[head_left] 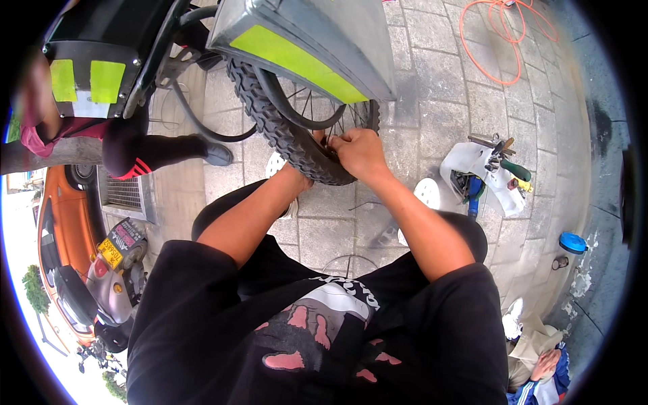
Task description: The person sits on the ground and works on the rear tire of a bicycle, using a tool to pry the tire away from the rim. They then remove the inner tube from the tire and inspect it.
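A knobby black bicycle tyre [270, 125] stands on its spoked wheel between my knees. From its left side my left hand [301, 177] reaches behind the tyre, which hides most of it. Its fingertips show inside the rim, close to those of my other hand. At the right of the wheel, my right hand [360, 152] is closed, thumb and fingers pinched together at the rim by the spokes. Whatever small part lies between the fingers is too hidden to name. A curved black mudguard [287, 108] runs over the wheel, beneath a grey box with a yellow-green stripe [297, 57].
Tools lie on a white sheet [466, 158] to the right. Beyond are an orange hose [520, 57] and a blue round container [572, 243]. Another person's leg [155, 145] is at left, near a scooter [111, 283] and orange car [67, 223]. Someone sits lower right [540, 354].
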`<state>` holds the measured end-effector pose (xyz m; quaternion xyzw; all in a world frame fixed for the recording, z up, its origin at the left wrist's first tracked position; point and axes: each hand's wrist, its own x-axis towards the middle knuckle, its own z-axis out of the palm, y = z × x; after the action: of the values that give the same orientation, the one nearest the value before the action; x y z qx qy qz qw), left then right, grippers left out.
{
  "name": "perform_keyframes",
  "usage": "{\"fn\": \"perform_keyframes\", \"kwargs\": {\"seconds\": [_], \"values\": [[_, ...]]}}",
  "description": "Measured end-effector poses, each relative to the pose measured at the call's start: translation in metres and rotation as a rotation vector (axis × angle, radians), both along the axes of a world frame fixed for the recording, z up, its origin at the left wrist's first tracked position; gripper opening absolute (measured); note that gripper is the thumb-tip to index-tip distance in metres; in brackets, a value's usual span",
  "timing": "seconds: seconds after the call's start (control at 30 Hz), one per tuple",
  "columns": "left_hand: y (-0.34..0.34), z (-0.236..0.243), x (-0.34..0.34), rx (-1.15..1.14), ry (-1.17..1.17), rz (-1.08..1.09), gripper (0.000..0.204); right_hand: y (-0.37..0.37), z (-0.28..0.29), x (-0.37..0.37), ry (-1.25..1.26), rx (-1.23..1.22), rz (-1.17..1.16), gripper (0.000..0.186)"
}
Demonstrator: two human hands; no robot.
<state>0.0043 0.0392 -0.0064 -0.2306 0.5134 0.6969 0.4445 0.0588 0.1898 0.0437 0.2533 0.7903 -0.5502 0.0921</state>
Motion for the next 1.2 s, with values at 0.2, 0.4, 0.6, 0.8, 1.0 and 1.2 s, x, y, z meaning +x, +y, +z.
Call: {"fn": "perform_keyframes", "kwargs": {"seconds": [0.2,0.4,0.6,0.8,1.0,1.2], "values": [[0.001,0.003,-0.002,0.015,-0.064,-0.076,0.034,-0.012,-0.009,0.001,0.030,0.044,-0.089,0.036],[0.010,0.031,-0.008,0.076,0.124,-0.154,0.030,-0.005,-0.018,-0.012,0.010,-0.134,-0.236,0.042],[0.012,0.029,-0.013,0.009,0.030,-0.061,0.024,0.036,0.002,-0.020,-0.158,-0.405,-0.283,0.033],[-0.002,0.005,-0.009,0.029,0.058,-0.059,0.026,0.030,-0.020,-0.005,-0.229,-0.492,-0.096,0.029],[0.008,0.027,-0.006,-0.003,0.026,-0.116,0.029,0.034,-0.024,-0.005,-0.262,-0.520,-0.017,0.027],[0.008,0.022,-0.008,0.022,0.080,-0.133,0.036,0.035,-0.028,-0.005,-0.261,-0.534,0.021,0.027]]}}
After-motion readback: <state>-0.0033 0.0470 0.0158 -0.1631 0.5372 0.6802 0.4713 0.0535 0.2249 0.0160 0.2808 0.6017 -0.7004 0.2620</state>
